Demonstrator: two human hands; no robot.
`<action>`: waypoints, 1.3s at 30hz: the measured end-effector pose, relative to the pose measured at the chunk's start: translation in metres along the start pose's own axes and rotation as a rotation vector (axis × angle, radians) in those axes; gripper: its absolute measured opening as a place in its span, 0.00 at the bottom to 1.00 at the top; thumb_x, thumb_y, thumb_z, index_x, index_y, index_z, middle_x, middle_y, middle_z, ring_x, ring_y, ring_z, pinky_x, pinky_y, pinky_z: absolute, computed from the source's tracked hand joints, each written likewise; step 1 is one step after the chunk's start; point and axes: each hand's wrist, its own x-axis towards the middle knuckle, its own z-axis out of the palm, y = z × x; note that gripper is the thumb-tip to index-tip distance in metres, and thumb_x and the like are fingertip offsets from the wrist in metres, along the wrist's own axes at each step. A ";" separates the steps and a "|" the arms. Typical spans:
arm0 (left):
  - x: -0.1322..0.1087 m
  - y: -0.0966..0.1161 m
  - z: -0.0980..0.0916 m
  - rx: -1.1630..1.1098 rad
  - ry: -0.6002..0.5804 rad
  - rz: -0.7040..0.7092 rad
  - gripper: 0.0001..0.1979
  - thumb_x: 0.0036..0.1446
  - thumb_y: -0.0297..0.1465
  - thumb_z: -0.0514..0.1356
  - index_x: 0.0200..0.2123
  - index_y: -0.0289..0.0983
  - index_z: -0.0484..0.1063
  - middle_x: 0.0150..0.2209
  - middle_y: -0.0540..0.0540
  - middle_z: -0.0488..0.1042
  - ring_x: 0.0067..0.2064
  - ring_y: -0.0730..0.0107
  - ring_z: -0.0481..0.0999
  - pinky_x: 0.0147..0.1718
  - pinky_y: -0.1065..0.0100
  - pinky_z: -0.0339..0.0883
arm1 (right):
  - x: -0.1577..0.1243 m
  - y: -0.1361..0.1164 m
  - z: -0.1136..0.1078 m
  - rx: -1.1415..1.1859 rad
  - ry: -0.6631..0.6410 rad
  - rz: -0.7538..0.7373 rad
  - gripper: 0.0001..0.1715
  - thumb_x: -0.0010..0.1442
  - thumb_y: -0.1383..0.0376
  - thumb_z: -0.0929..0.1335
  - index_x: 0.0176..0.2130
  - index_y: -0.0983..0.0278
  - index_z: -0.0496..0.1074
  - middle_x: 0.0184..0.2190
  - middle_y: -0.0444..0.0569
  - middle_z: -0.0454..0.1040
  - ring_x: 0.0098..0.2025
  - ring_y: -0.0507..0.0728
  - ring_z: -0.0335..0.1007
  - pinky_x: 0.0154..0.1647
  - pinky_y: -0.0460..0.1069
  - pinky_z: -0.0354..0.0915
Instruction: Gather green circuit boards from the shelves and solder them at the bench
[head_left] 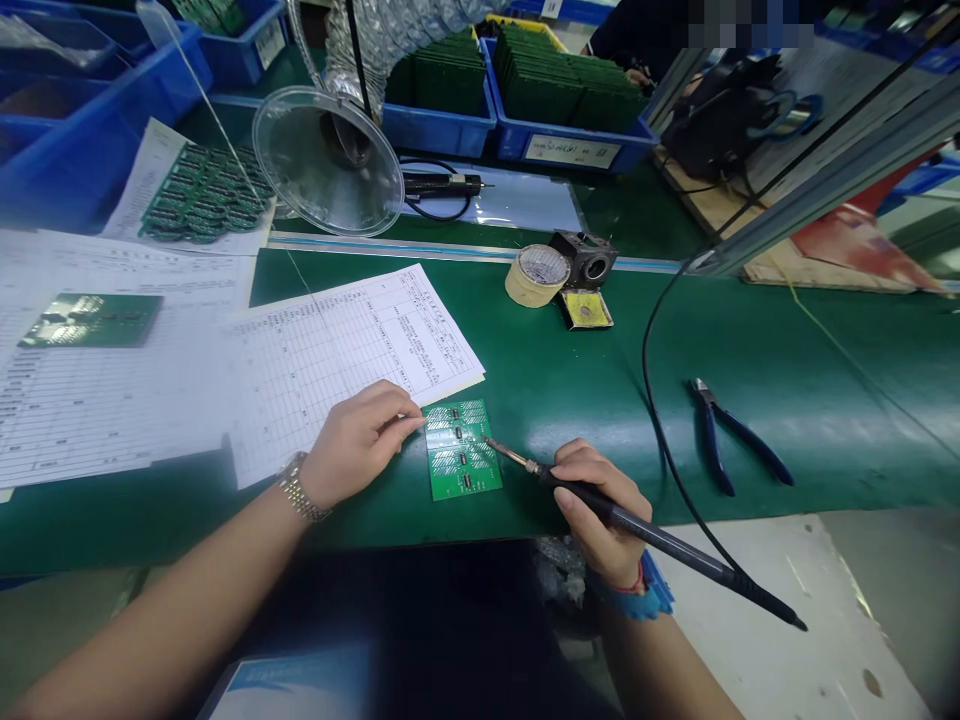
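Observation:
A green circuit board point(465, 470) with a column of several small dark components lies flat near the bench's front edge. Thumb and forefinger of my left hand point(367, 440) are pinched together at the board's upper left edge. A thin solder wire point(301, 275) runs down from the upper left toward this hand; its end in the fingers is too fine to make out. My right hand point(604, 505) is wrapped round a black soldering iron point(675, 545), like a pen. The iron's tip touches or hovers just over the board's right half; I cannot tell which.
Printed sheets point(337, 350) lie left, one under another circuit board point(94, 320). Blue-handled cutters point(731, 435) rest right. Behind are a tape roll point(536, 277), an iron stand point(585, 262), a fume funnel point(330, 160) and board-filled blue bins point(570, 145). The iron's cable point(652, 400) loops rightward.

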 end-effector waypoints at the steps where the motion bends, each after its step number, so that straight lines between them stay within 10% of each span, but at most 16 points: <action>1: -0.001 -0.001 0.000 0.033 0.022 0.032 0.06 0.55 0.28 0.56 0.29 0.36 0.72 0.27 0.51 0.71 0.26 0.79 0.69 0.25 0.76 0.64 | -0.002 0.000 0.001 0.006 0.030 0.004 0.09 0.49 0.71 0.66 0.33 0.63 0.71 0.22 0.46 0.66 0.27 0.55 0.61 0.28 0.53 0.58; 6: -0.007 -0.003 -0.001 0.202 0.081 0.123 0.05 0.53 0.30 0.58 0.30 0.38 0.75 0.21 0.52 0.71 0.24 0.77 0.68 0.21 0.74 0.60 | -0.011 0.001 0.002 0.001 0.117 -0.003 0.05 0.50 0.67 0.65 0.31 0.63 0.71 0.20 0.46 0.65 0.24 0.55 0.60 0.25 0.53 0.57; 21: -0.009 0.007 0.004 -0.187 -0.379 0.113 0.06 0.54 0.28 0.56 0.29 0.37 0.73 0.26 0.50 0.67 0.27 0.77 0.66 0.26 0.73 0.60 | -0.030 0.005 -0.007 0.059 0.054 -0.014 0.06 0.49 0.67 0.64 0.29 0.63 0.70 0.15 0.42 0.60 0.20 0.53 0.57 0.22 0.51 0.56; 39: -0.011 0.014 0.015 -0.142 -0.304 0.164 0.06 0.52 0.26 0.56 0.27 0.36 0.72 0.25 0.50 0.66 0.27 0.76 0.65 0.27 0.72 0.59 | -0.018 -0.009 -0.004 0.034 -0.113 -0.138 0.13 0.45 0.75 0.63 0.33 0.65 0.70 0.17 0.45 0.61 0.23 0.53 0.57 0.23 0.51 0.57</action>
